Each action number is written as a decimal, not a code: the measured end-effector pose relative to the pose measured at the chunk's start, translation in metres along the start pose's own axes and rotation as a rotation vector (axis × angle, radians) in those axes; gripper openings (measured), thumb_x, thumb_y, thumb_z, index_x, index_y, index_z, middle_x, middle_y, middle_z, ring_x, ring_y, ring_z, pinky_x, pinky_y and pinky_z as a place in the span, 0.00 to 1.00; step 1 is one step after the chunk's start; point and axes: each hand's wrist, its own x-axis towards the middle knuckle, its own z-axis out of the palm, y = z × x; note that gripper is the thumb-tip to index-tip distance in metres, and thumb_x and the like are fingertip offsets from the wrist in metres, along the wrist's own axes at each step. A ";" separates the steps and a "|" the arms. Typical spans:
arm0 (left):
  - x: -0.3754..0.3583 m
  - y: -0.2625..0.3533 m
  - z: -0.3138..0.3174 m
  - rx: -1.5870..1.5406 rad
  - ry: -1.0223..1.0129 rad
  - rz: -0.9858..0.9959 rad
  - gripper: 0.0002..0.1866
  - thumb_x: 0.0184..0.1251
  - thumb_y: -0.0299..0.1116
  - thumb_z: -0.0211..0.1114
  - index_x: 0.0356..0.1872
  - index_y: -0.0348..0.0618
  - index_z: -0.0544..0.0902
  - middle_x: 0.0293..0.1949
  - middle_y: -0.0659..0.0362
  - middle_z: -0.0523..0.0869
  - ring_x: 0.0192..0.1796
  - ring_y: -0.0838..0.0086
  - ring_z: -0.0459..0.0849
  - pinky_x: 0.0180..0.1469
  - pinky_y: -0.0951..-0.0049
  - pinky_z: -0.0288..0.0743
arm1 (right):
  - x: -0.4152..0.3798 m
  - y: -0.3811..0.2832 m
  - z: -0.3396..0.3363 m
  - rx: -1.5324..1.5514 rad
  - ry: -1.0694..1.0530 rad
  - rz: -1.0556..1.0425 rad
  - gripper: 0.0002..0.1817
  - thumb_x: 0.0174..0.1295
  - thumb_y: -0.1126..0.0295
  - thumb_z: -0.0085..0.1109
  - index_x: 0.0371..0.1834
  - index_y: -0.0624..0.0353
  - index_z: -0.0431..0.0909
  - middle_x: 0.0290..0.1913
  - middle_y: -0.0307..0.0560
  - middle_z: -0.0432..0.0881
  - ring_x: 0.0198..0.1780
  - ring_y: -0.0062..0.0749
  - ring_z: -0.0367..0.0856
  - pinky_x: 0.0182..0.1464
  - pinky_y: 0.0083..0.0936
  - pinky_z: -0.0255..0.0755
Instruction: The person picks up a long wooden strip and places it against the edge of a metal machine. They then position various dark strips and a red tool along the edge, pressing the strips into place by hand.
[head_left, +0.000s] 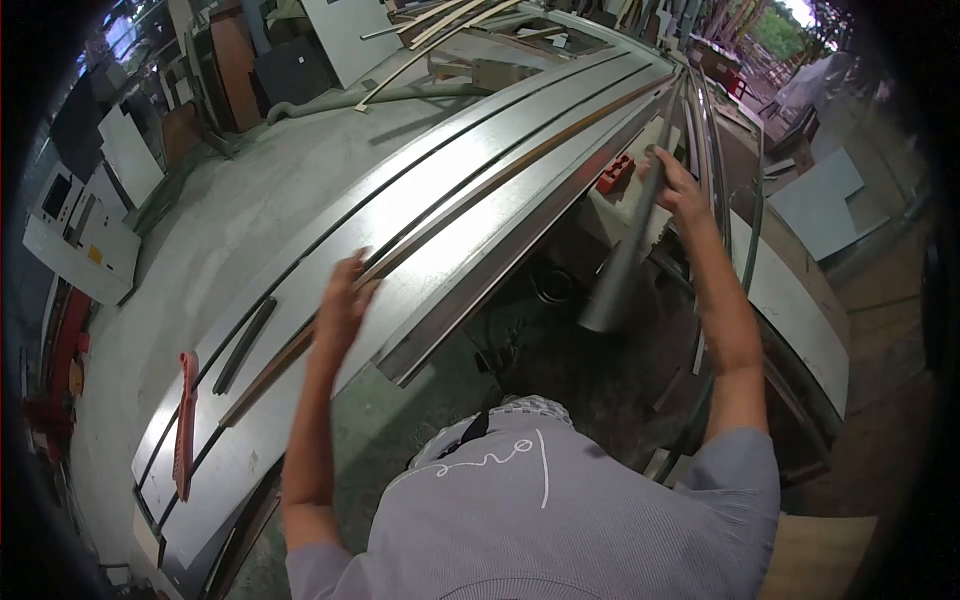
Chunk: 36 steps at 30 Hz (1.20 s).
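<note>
My right hand [678, 187] is closed around the upper part of a long dark grey bar [622, 268]. The bar slants down toward me, its lower end blurred by motion over the dark gap beside the sheets. My left hand [345, 300] has its fingers apart, with a brown metal strip [455, 212] running right by the fingertips. That strip lies lengthwise on the shiny metal sheets [350, 215], alongside thin dark strips. A short dark bar [245, 345] and an orange-red tool-like piece [186, 425] rest on the sheets to the left.
A red block [615, 174] sits on a pale surface near my right hand. A dark channel-shaped profile [480, 280] runs along the near edge of the sheets. Long bars stand to my right. A white cabinet [85, 240] and leaning panels [345, 40] are across the floor.
</note>
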 end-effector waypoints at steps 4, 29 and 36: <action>0.003 0.003 0.071 -0.065 -0.020 0.238 0.30 0.57 0.37 0.67 0.60 0.39 0.67 0.55 0.47 0.74 0.54 0.59 0.76 0.56 0.64 0.69 | -0.049 0.051 0.107 -0.452 -0.521 -0.297 0.11 0.66 0.68 0.48 0.39 0.67 0.70 0.36 0.47 0.76 0.32 0.29 0.75 0.42 0.35 0.77; -0.265 0.082 -0.158 -0.868 1.138 -0.240 0.20 0.66 0.49 0.54 0.50 0.46 0.72 0.44 0.53 0.82 0.49 0.60 0.82 0.55 0.62 0.76 | -0.269 0.126 0.186 -2.198 -0.639 -1.031 0.37 0.57 0.46 0.57 0.61 0.64 0.66 0.60 0.56 0.69 0.60 0.45 0.68 0.56 0.42 0.65; -0.329 0.122 -0.175 -0.632 1.628 -0.215 0.20 0.65 0.53 0.55 0.41 0.46 0.75 0.38 0.60 0.82 0.37 0.66 0.82 0.34 0.74 0.75 | -0.165 0.136 0.058 -1.878 -0.985 -1.038 0.41 0.52 0.50 0.63 0.67 0.58 0.59 0.65 0.55 0.63 0.64 0.43 0.64 0.59 0.48 0.59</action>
